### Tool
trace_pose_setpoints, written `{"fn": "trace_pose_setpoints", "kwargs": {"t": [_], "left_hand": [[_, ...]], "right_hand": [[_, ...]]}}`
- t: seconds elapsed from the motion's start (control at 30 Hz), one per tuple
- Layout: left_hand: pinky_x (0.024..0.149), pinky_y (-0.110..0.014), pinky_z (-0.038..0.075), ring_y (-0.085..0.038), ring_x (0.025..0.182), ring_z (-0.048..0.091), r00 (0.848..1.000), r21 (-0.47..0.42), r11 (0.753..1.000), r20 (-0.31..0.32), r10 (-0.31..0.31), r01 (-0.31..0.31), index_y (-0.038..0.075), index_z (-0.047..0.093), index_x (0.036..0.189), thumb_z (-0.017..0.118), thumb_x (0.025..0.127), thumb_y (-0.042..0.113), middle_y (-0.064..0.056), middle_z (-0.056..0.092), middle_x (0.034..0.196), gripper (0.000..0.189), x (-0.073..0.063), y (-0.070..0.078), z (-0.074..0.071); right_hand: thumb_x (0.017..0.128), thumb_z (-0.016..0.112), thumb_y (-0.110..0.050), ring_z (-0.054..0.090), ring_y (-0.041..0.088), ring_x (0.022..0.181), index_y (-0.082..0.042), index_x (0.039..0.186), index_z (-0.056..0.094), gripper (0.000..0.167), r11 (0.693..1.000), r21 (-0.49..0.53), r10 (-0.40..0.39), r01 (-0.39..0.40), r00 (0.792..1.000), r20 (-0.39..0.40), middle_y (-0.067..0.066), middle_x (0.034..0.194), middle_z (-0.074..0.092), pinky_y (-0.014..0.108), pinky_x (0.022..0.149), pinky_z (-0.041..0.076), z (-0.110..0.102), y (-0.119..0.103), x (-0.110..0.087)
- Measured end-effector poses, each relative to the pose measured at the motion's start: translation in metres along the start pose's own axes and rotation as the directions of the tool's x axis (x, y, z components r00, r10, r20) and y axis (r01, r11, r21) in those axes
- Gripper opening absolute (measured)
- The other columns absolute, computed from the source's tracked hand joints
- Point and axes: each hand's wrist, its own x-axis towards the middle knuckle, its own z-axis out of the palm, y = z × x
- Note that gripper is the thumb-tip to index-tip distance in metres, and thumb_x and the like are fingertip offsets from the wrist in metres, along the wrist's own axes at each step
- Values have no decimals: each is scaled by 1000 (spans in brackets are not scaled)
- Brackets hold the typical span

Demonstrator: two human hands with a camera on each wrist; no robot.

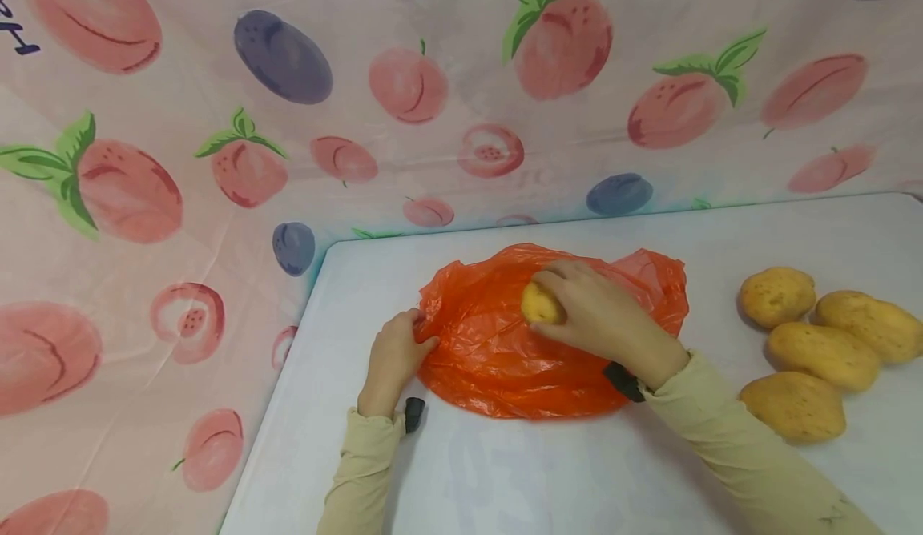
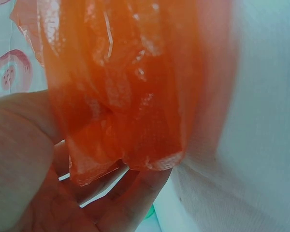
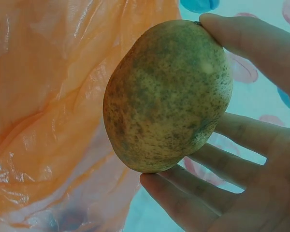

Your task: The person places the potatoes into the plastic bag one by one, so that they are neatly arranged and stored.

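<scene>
An orange-red plastic bag (image 1: pixel 497 359) lies crumpled and spread on the white table. My left hand (image 1: pixel 397 355) holds its left end between thumb and fingers; in the left wrist view the end of the bag (image 2: pixel 130 111) hangs between them, with the thumb tip hidden. Above the middle of the bag, my right hand (image 1: pixel 594 311) grips a yellow potato (image 1: pixel 541 304) between thumb and fingertips. The right wrist view shows this rounded, speckled potato (image 3: pixel 166 96) close up, beside the bag's glossy folds.
Several more potatoes (image 1: pixel 822 355) lie grouped on the table to the right of the bag, near my right forearm. A fruit-printed cloth (image 1: pixel 433 150) hangs along the table's far and left sides. The white tabletop (image 1: pixel 519 479) extends in front of the bag.
</scene>
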Motion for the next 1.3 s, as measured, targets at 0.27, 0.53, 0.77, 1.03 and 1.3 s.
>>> {"fn": "trace_pose_setpoints", "kwargs": {"t": [0.27,0.53,0.77,1.03,1.3], "left_hand": [[95,-47,54,-31,105,64,1000,3,1000,-2,-1,1,1,60,131,76,88,18,-16,67,121,49,0,-3,2],[96,-47,54,-32,106,64,1000,1,1000,-6,0,0,1,59,132,76,88,18,-16,67,122,50,-1,-3,2],[96,-47,53,-32,106,63,1000,6,1000,-4,0,0,1,59,132,76,88,18,-16,67,122,50,-1,-2,2],[95,-46,54,-30,104,64,1000,10,1000,-5,-4,4,2,59,131,76,88,18,-15,67,120,49,-1,1,2],[96,-46,54,-31,104,63,1000,9,1000,2,-9,9,1,59,132,76,88,18,-16,67,121,50,-1,1,2]], "right_hand": [[82,79,-40,56,27,104,-5,125,63,58,1000,23,16,-18,999,49,12,123,60,40,82,57,8,-2,9],[84,79,-38,55,26,100,-5,125,62,55,998,37,44,-48,995,84,12,120,60,38,83,56,17,-2,18],[85,77,-41,54,26,99,-6,129,60,59,993,41,103,-108,987,121,12,122,59,38,84,57,26,-2,27],[86,76,-42,54,28,105,-5,133,57,62,992,24,122,-127,984,133,14,128,58,43,89,56,35,1,34],[87,75,-42,55,31,106,-2,133,56,64,991,21,132,-134,988,77,18,129,56,45,91,56,43,2,39]]}}
